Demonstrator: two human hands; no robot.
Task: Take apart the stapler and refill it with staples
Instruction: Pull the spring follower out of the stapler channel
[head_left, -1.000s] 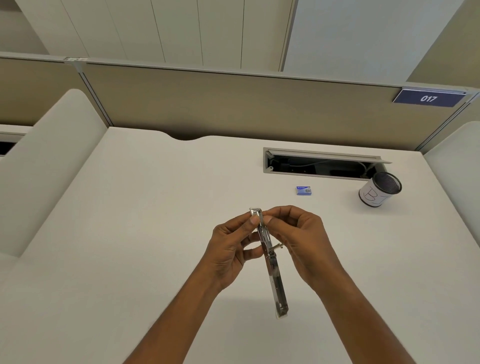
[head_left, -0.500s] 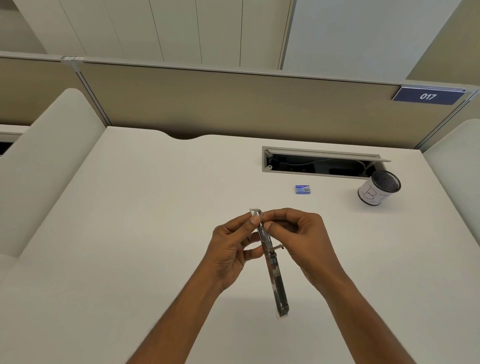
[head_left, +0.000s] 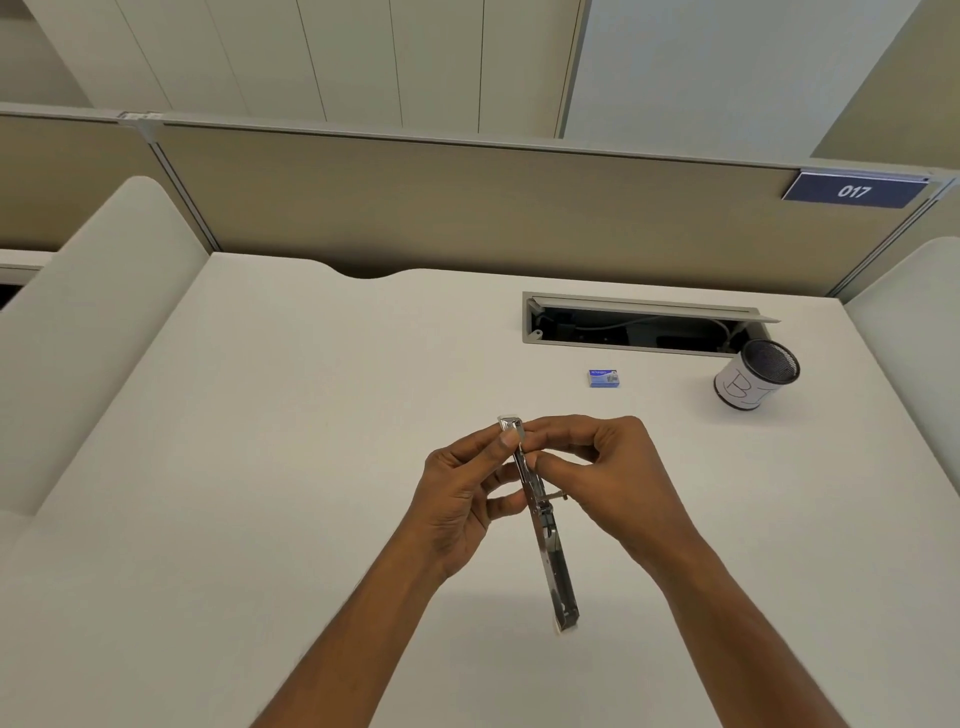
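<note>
Head view: left hand (head_left: 457, 499) and right hand (head_left: 608, 478) fingers both pinch the long silver metal stapler (head_left: 545, 525) above the white tabletop (head_left: 260, 467).

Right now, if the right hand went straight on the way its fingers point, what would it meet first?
The right hand points left, so it would probably meet the metal stapler it pinches, then the left hand.

I am looking down on a white table (head_left: 270, 467) with a curved notch in its far edge. A beige partition (head_left: 467, 208) runs along the back, carrying a blue plate marked 017 (head_left: 854, 190). Behind it I see pale panelled walls (head_left: 363, 57). Rounded white dividers (head_left: 98, 312) rise on both sides. An open cable hatch (head_left: 644, 325) is sunk into the table. The light is even and soft.
</note>
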